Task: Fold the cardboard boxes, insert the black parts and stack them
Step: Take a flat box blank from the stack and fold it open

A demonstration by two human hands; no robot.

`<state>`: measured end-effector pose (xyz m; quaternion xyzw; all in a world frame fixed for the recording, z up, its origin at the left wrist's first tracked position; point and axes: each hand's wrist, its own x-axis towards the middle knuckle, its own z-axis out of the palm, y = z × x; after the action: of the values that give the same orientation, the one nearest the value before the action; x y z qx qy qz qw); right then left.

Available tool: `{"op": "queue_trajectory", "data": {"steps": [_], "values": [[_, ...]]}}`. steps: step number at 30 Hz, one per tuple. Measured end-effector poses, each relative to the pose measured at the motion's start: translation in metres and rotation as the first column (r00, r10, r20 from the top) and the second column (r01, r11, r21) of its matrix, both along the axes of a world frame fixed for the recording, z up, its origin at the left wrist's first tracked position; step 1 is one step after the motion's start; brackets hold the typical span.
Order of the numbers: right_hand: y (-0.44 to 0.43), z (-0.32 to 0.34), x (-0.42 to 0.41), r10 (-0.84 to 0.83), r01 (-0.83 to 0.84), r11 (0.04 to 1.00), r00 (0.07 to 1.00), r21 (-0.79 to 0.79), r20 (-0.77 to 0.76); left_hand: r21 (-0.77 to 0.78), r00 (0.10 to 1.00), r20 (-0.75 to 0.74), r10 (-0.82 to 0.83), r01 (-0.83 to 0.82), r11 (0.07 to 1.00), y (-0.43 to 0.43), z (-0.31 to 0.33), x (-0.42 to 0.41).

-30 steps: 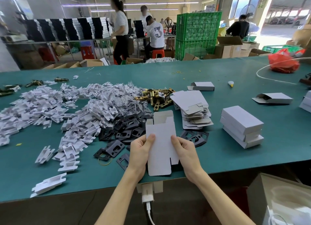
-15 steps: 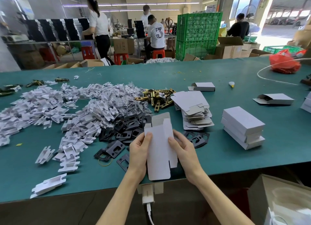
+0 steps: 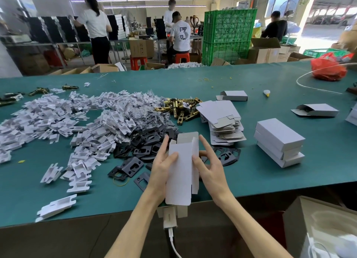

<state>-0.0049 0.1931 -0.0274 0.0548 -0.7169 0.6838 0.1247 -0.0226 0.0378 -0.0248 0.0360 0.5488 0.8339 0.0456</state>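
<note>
I am watching both hands working one cardboard box (image 3: 180, 170), which is being held up off the table (image 3: 260, 180), nearer to me than the pile of flat blanks (image 3: 222, 122) and a little to its left. A second ago this piece was lying flat and broad between the hands. Now its front face is looking narrower and a side panel is showing along its right edge, so I am judging that it is being popped open into a sleeve.

The left hand (image 3: 162, 167) is gripping the box's left edge, thumb on the front face and fingers behind. The right hand (image 3: 210, 169) is pinching the right edge, with its index finger reaching up beside the top flaps. The hands are sitting closer together than before, with only the box between them.

The end flaps are standing open, so closing one end is probably coming next, and nothing is being inserted yet. The black parts (image 3: 146, 147) are lying loose on the table to the left of the blanks pile, just behind the held box. Three finished boxes (image 3: 278, 141) are waiting stacked to the right of that pile.
</note>
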Motion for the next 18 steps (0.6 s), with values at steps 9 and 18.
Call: {"op": "queue_trajectory", "data": {"steps": [9,18], "values": [[0.0,0.0013,0.0024,0.026,-0.025,0.999,0.999,-0.041,0.026,-0.04,0.998,-0.001,-0.069,0.069,0.997,0.0004,0.0026,0.003],[0.0052,0.0025,0.0022,0.071,-0.058,0.986,0.995,-0.159,0.076,-0.064,1.0,-0.002,0.016,-0.016,0.998,0.0008,-0.0011,0.0006]]}}
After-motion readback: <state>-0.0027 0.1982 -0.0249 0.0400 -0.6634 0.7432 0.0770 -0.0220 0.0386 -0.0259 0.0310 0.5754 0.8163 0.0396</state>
